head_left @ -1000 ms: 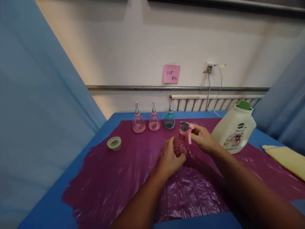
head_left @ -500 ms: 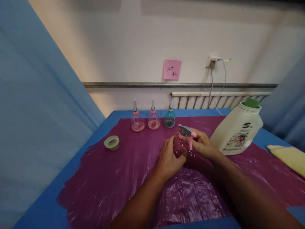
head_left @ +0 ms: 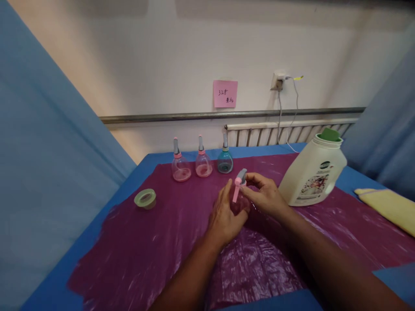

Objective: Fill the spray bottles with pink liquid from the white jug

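While the left hand (head_left: pixel 225 216) keeps gripping the pink spray bottle (head_left: pixel 239 202) on the purple plastic sheet (head_left: pixel 155 242), the right hand (head_left: pixel 264 196) has turned its trigger head (head_left: pixel 239 181) leftward since a second ago, on a blue table (head_left: pixel 81 268) near a white detergent jug (head_left: pixel 313 175) and blue curtains (head_left: pixel 48 142).

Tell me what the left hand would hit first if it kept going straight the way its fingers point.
The left hand already wraps the small pink spray bottle. Past it, the line runs up the table toward the teal bottle at the back, probably that first, though depth is hard to judge.
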A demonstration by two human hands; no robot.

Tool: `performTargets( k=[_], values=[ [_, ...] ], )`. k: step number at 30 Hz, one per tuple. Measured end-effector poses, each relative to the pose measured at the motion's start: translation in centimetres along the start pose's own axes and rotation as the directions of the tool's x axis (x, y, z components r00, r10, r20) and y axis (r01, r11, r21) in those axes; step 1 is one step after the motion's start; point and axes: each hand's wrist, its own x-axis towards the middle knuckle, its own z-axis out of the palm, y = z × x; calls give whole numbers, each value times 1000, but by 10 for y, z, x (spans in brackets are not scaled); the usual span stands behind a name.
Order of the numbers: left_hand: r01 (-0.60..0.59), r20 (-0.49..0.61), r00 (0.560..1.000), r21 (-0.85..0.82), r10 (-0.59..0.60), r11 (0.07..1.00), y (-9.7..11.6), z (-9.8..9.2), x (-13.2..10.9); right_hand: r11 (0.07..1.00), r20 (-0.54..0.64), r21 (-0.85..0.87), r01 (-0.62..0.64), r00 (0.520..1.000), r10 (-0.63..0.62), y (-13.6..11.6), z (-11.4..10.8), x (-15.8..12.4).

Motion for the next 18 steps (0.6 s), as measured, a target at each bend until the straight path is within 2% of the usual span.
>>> performTargets(
  k=[4, 7, 13, 18],
  values=[
    [-148, 35, 988, -22, 148, 989, 2, -3, 3, 995, 15, 95, -36, 999, 35, 8, 4, 1],
    [-202, 73, 975, -82, 208, 976, 1, -5, 5, 987, -2, 158, -32, 999, 32, 13, 8, 3],
    [-182, 67, 979, -148, 193, 972, 1, -4, 7, 974, -6, 222, -46, 999, 49, 12, 10, 3],
    [-145, 53, 987, -83, 150, 986, 0, -2, 6, 903, 46, 426, -60, 998, 44, 3, 7, 0]
  ],
)
